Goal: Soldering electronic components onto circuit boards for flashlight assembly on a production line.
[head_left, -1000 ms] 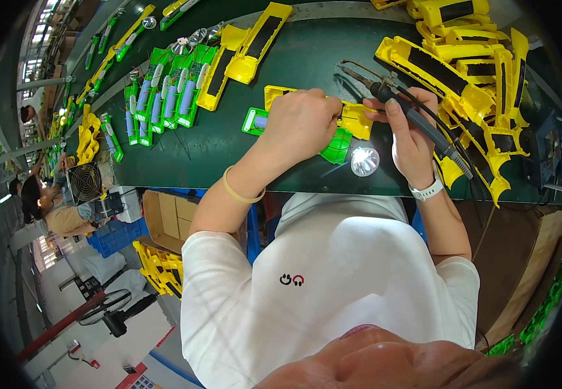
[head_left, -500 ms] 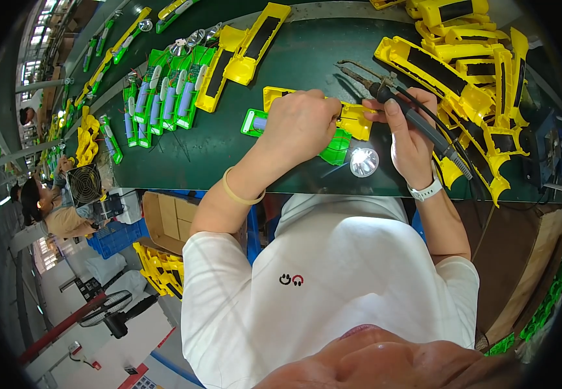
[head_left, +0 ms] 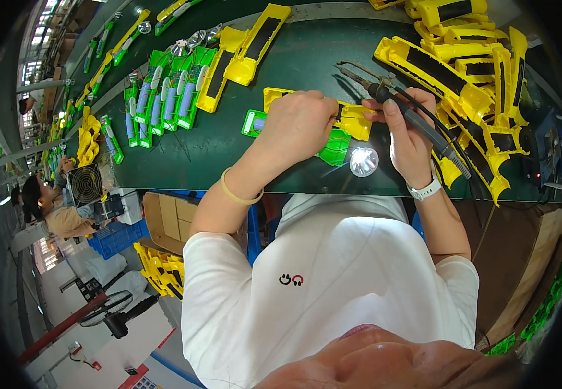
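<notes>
My left hand is closed, knuckles up, over a yellow plastic casing half and a green casing half with a purple battery cell. Its fingertips are hidden, so what they pinch does not show. My right hand is wrapped round a soldering iron with a dark handle; the metal tip points up and left, away from the casings. Fingers of that hand also reach the right end of the yellow casing half. Just below the green half lies a lit, round reflector lamp head.
Yellow casing halves with black strips are heaped at the right. Green halves with battery cells and wires stand in a row at the left, beside two yellow halves. A dark box sits at the right edge. A co-worker is far left.
My left hand has shifted very slightly left, and the green casing half has moved a touch with it. My right hand and the soldering iron have hardly moved.
</notes>
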